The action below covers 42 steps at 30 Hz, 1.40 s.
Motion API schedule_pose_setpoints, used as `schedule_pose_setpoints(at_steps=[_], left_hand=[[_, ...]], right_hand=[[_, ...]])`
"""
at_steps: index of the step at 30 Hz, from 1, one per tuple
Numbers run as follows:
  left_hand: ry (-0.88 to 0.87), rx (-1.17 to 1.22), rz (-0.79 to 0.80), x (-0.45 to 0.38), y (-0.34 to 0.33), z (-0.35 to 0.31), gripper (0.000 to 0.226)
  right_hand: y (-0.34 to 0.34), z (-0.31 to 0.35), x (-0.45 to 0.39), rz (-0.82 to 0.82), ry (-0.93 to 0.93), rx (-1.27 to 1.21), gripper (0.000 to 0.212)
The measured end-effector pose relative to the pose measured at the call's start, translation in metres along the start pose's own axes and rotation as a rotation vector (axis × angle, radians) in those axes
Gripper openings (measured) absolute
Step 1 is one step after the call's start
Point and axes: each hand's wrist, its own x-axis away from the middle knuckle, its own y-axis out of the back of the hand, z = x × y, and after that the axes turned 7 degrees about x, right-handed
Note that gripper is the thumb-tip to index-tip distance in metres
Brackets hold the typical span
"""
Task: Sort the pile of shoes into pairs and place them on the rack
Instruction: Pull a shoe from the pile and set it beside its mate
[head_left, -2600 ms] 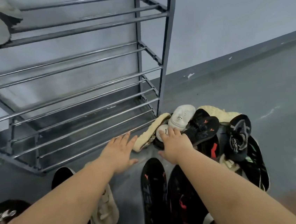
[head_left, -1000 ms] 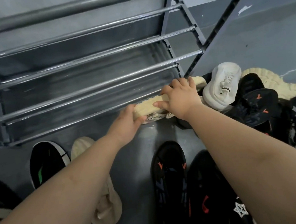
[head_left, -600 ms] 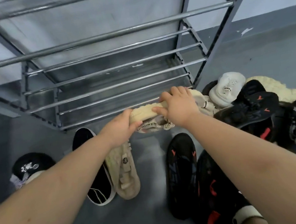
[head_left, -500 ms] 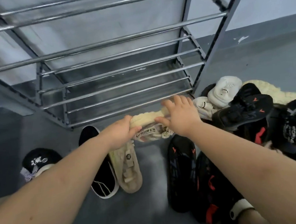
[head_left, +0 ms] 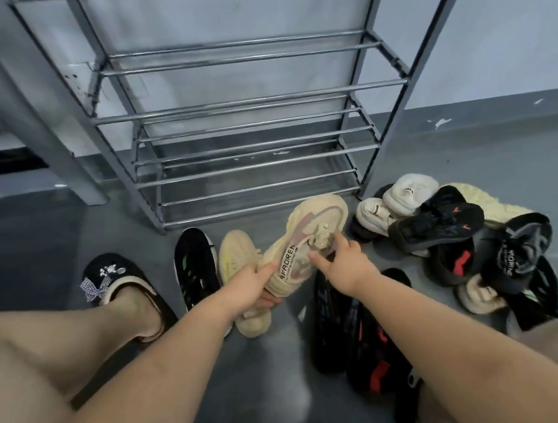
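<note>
Lifted beige sneaker between both hands

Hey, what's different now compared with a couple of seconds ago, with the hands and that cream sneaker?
Both hands took the cream sneaker from the pile's edge by the shoe rack and lifted it toward the person, side lettering up. The left hand grips its heel; the right hand pinches near the laces. Its match, the black sneaker and the pile stayed on the floor.
</note>
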Motion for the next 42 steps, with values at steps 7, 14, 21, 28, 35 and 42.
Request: schedule_pose_setpoints(at_steps=[7,14,21,28,35,42], left_hand=[[0.174,0.343,0.178,0.013,-0.031,-0.003,0.039],[0.151,0.241,0.150,-0.001,-0.032,0.016,0.033],[0.202,0.287,0.097,-0.021,-0.031,0.038,0.033],[0.191,0.419,-0.015,-0.062,-0.027,0.048,0.035],[0.175,-0.106,0.126,-0.072,-0.026,0.048,0.041],[0.085,-0.693,-0.001,-0.064,-0.012,0.042,0.049]], right_hand=[[-0.020,0.011,0.010,-0.055,-0.078,-0.520,0.058],[-0.029,-0.003,0.007,0.025,-0.064,-0.537,0.059],[-0.063,-0.009,-0.022,0.182,-0.132,-0.523,0.060],[-0.068,0.005,-0.058,0.221,-0.132,-0.473,0.045],[-0.074,0.006,-0.072,0.374,-0.283,-0.513,0.056],[-0.058,-0.005,-0.078,0.340,-0.346,-0.747,0.069]])
